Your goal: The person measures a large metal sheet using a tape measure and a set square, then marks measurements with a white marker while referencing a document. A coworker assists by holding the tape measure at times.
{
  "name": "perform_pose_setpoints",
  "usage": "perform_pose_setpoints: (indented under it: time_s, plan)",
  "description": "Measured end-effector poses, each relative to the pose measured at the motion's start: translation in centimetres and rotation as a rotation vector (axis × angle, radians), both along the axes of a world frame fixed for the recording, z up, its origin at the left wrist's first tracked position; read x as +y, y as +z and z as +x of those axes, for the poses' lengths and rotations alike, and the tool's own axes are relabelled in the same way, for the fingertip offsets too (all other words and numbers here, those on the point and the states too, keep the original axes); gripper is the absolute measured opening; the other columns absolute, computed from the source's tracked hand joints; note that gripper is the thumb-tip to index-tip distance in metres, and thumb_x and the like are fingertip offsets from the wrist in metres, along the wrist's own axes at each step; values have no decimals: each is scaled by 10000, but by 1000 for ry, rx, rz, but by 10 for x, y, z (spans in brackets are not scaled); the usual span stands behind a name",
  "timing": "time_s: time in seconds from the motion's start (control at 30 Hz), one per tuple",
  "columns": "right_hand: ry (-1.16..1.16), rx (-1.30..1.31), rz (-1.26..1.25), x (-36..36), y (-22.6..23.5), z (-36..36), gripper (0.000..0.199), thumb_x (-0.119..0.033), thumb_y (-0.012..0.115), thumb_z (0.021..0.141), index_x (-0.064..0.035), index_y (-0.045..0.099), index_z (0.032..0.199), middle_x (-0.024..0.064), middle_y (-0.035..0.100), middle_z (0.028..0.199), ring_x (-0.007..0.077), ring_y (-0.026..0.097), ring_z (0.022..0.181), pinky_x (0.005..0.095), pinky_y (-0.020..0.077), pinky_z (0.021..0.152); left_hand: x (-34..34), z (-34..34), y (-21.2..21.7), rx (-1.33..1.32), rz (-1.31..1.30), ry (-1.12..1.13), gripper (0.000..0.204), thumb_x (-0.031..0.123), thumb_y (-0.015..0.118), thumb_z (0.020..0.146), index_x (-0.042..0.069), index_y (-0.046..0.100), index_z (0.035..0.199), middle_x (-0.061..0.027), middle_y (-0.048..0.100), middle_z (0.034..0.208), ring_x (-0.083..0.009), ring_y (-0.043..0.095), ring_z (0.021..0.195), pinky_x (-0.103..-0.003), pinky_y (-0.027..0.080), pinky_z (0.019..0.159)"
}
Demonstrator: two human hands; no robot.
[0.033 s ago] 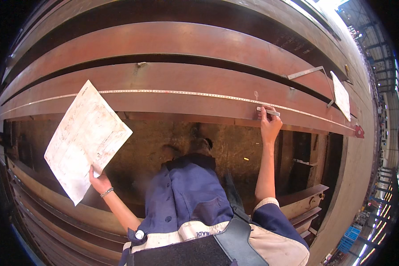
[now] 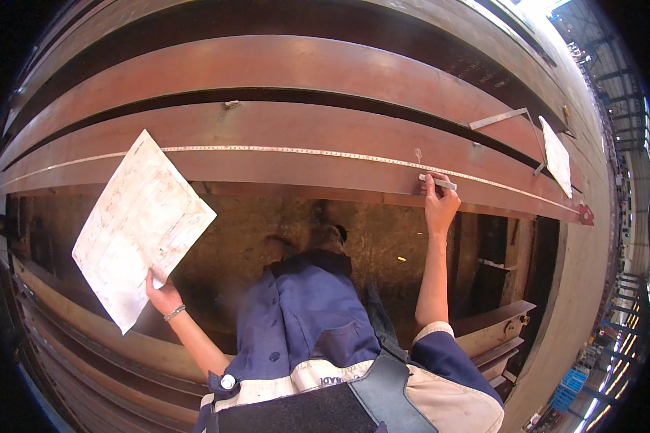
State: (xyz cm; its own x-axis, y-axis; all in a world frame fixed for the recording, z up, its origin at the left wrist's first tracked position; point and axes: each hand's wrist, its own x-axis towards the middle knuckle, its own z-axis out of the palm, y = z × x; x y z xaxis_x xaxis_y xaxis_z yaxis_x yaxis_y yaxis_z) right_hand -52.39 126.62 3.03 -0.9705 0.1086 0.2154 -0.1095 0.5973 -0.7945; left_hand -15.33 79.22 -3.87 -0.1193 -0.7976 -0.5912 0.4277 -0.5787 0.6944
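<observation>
One sheet (image 2: 146, 224) occupies the left hand (image 2: 164, 295), one stick (image 2: 448, 185) the right (image 2: 442, 206).

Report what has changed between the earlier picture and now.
Nothing has visibly moved, been taken hold of or let go. The left hand still holds the paper sheet, the right hand still holds the pale stick near the measuring tape, and the tape stays along the reddish beam.

Tape (image 2: 325, 153) part hid. behind sheet (image 2: 141, 231) | sheet mkgs too small | strap (image 2: 390, 395) cut @ btm edge
</observation>
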Motion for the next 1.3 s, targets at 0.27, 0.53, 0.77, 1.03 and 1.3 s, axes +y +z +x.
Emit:
perform_pose_setpoints:
  time_s: [0.27,0.53,0.77,1.03,1.3]
  plan:
    - [16,-14,129,0,4,4,119,-120,625,899,-7,661,905,67,680,730,96,651,667,248,510,588,0,1,-3,-20,-53,-14,386,175,561,896,-60,502,1196,-154,589,1173,-268,568,1073,-392,478,911]
    - [-59,12,-8,5,0,3,119,-122,621,901,-9,656,917,74,690,763,103,656,665,242,509,585,3,-4,-4,-52,-78,-27,409,181,563,896,-67,488,1213,-156,585,1174,-263,576,1057,-385,496,882]
    - [-35,1,-33,3,-4,-3,135,-139,636,898,-8,664,916,55,677,717,88,632,632,250,505,574,-7,11,-20,-51,-134,-48,385,173,558,900,-69,502,1194,-154,589,1163,-247,581,1045,-364,503,865]
    - [12,33,157,7,2,3,110,-127,627,899,-22,661,903,63,673,707,89,635,633,253,502,577,0,3,-7,-40,-84,-32,385,172,555,901,-72,498,1193,-148,590,1157,-244,579,1047,-366,501,873]
    - [-28,-29,-11,-1,7,4,109,-128,628,896,-24,662,903,58,676,715,94,640,623,254,508,570,-1,2,-13,-47,-76,-22,385,150,561,897,-74,491,1203,-147,586,1166,-231,580,1048,-351,505,863]
